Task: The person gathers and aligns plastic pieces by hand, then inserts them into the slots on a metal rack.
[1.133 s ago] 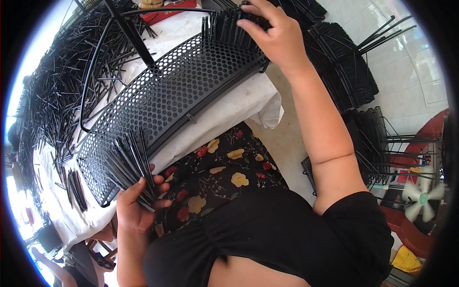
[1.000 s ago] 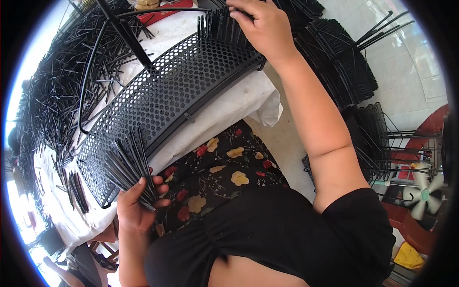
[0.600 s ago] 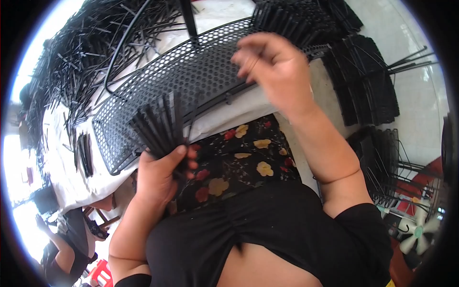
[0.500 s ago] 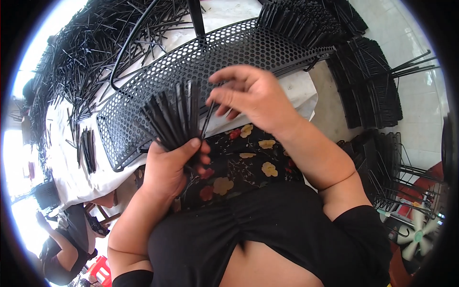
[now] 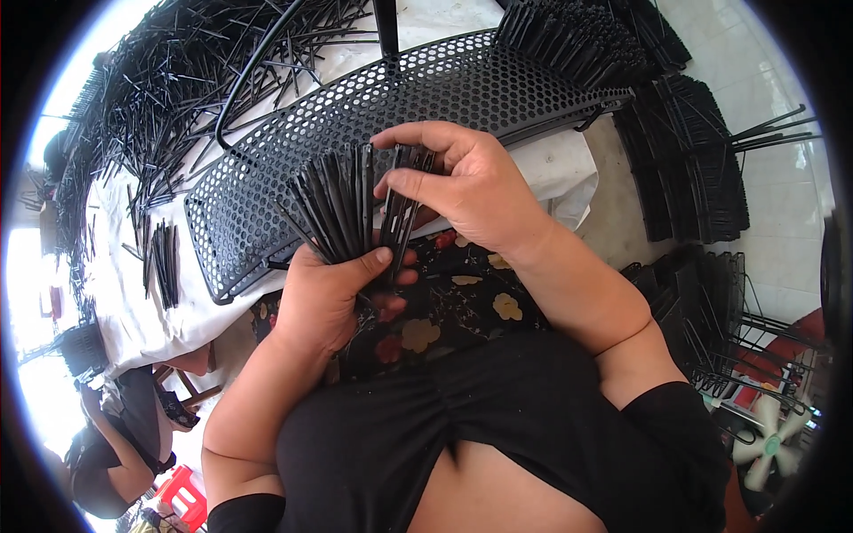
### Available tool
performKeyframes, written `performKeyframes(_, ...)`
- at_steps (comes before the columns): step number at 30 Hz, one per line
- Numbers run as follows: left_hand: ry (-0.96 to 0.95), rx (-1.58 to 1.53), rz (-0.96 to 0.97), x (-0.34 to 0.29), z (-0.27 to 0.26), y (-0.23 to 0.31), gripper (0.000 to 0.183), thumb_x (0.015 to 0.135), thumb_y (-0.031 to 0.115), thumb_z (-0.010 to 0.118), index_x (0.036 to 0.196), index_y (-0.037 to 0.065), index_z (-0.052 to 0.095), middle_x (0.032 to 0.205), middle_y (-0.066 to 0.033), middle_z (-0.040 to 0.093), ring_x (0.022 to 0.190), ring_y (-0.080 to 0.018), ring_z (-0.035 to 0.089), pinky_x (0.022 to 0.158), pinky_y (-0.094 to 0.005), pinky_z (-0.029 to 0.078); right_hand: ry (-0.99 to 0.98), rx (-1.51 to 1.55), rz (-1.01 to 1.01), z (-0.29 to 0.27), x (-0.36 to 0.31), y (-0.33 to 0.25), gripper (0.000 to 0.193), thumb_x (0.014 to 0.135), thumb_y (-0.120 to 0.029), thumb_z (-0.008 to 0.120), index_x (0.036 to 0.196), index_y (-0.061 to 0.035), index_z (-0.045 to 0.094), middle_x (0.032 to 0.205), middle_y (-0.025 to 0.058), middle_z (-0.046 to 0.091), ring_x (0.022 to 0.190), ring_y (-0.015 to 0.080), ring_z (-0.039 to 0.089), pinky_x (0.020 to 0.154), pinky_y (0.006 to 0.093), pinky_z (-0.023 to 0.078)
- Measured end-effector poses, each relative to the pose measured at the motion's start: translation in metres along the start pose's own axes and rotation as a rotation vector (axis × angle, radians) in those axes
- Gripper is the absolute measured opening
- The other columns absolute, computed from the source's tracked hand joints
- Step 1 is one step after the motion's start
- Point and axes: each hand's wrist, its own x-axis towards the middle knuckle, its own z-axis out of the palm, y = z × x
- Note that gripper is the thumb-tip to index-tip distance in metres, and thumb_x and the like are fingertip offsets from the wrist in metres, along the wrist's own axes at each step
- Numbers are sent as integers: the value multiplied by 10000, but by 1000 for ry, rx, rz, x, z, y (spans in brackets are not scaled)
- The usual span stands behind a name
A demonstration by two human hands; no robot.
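Sticks [image 5: 333, 204] in a fan between two hands, above the mesh tray [image 5: 235, 204].
Left hand [image 5: 315, 298] closes round their lower ends, thumb across the front; right hand [image 5: 475, 182] curls about the rightmost few, thumb and forefinger partly apart — whether it pinches any, I cannot tell. A dense bundle [image 5: 573, 44] stands at the tray's right end — a loose pile [image 5: 169, 89] lies beyond, on white cloth [image 5: 124, 329].

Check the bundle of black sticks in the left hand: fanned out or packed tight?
Fanned out: the black sticks spread apart toward their upper ends, while the left hand holds them gathered near their lower ends.
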Motion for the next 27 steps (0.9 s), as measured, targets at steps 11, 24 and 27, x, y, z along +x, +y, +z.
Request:
performKeyframes(11, 19, -68, -61, -4, -17, 7, 219, 917, 36, 609, 1112, -59, 577, 993, -229, 680, 879, -340, 709, 695, -414, 623, 501, -40, -644, -94, 37, -33, 136, 977, -8, 526, 1079, 11, 613, 966, 172, 705, 916, 251, 704, 799, 360, 595)
performKeyframes(24, 32, -65, -61, 0, -17, 8, 204, 909, 32, 612, 1082, -73, 587, 957, -230, 683, 839, -342, 713, 693, -414, 622, 802, -603, -763, -124, 49, -37, 136, 952, 1, 591, 1069, 45, 645, 948, 77, 704, 885, 124, 654, 818, 258, 517)
performKeyframes(27, 28, -50, -59, 1, -20, 8, 203, 907, 31, 610, 1080, -72, 590, 946, -227, 684, 830, -337, 714, 686, -410, 622, 804, -657, -745, -121, 48, -40, 134, 944, 3, 600, 1059, 49, 652, 937, 80, 708, 875, 121, 655, 803, 256, 519)
